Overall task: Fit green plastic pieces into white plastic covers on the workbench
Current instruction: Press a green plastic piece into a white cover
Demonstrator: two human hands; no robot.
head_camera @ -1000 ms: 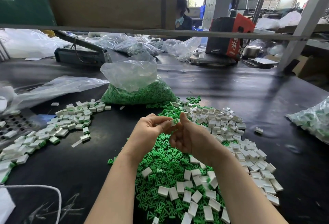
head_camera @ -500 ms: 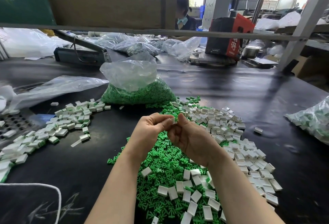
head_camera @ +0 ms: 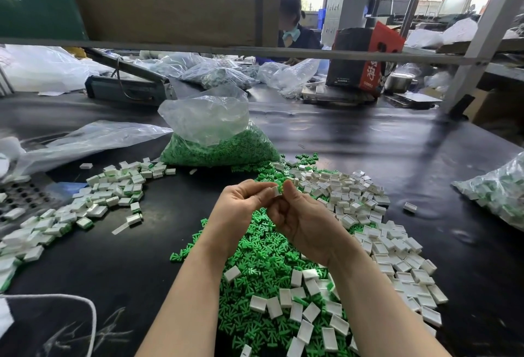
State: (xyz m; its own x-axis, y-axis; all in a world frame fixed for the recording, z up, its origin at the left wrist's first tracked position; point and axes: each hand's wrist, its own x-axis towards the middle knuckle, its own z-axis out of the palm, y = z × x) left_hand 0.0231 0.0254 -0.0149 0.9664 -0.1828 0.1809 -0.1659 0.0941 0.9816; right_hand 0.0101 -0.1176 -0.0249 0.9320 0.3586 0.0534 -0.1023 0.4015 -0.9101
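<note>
A white cover (head_camera: 274,192) is pinched by the left hand (head_camera: 241,206) above the green pile (head_camera: 263,251); a green piece (head_camera: 280,188) is pinched against it by the right hand (head_camera: 303,223). Insertion is judged under way; a firm seating press is required next.

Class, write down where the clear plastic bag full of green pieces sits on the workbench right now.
In the head view, the clear plastic bag of green pieces sits centre-left on the black workbench, beyond both hands, at the far end of the loose green pile.

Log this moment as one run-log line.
step: fitting | left hand: pinches white cover | right hand: pinches green piece | state: not yet seated
</note>
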